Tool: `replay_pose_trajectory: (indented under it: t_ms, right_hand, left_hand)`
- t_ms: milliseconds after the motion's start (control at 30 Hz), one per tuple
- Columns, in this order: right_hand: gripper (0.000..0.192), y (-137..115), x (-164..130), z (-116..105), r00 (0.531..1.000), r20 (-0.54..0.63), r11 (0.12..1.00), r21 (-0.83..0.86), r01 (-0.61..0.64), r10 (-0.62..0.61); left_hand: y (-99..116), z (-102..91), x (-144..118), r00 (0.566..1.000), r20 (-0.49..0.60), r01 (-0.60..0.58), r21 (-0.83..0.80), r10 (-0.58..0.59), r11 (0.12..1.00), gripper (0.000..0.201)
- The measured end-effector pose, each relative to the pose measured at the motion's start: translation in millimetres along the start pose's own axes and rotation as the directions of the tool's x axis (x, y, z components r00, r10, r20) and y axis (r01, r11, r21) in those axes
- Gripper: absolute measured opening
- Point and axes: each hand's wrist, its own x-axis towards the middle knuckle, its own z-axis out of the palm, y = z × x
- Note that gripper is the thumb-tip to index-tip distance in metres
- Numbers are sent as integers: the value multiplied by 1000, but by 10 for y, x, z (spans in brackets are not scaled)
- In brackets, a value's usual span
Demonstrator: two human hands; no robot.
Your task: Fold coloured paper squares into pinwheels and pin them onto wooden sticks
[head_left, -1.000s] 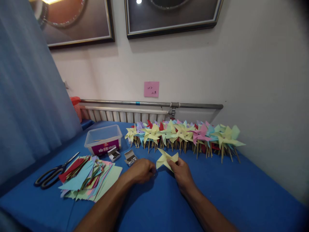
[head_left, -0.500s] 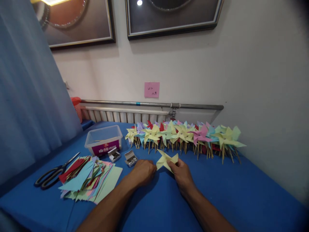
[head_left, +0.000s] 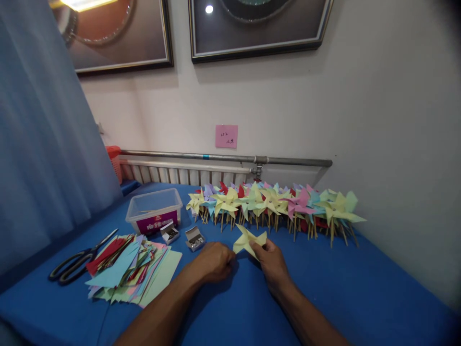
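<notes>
- Head view: right hand (head_left: 272,261) is pinching a folded pale-yellow paper pinwheel (head_left: 248,240).
- Left hand (head_left: 215,260) is curling closed beside it; contents unseen.
- Risk: loosening pinch, folds springing open.

Two framed pictures (head_left: 252,24), one scissors (head_left: 77,262), two small boxes (head_left: 194,238), one tub (head_left: 154,210).

Matt yellow paper, creased: pinwheel (head_left: 249,240) in hand. Matt coloured paper on pale wooden sticks: pinwheel row (head_left: 277,204). Matt blue cloth, smooth: table (head_left: 342,283) cover. Clear plastic, slightly glossy, purple label: box (head_left: 154,210). Black plastic handles, bright metal blades: scissors (head_left: 77,262). Matt paper sheets, mixed colours: stack (head_left: 133,274). Dull grey metal: pipe (head_left: 223,156).
</notes>
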Motion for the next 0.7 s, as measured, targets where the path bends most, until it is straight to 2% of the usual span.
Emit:
replay_pose_trajectory:
  t_ms: [167,300,367,500,600,700]
  right_hand:
    - [39,-36,-11,-2,999,-11,999,31,-33,34]
    - [39,-56,-32,8,1000,10,1000,26,-13,13]
    - [39,-65,-55,33,1000,26,1000,26,-11,10]
    - [40,-71,-112,115,997,76,998,55,-30,26]
    - [43,-51,-133,160,995,94,997,72,-33,27]
    - [44,-16,-117,167,997,82,997,71,-20,14]
  left_hand:
    - [15,-13,-2,1000,-1,-12,-42,12,999,12]
    - [83,-98,-7,993,-121,-32,-193,9,981,17]
    - [127,-146,0,974,-224,-16,-265,-45,964,15]
    - [170,-164,33,908,-385,29,-343,-168,939,11]
    - [153,-102,69,875,-432,41,-384,-219,922,11]
    - [135,-24,109,852,-425,68,-488,-305,870,8]
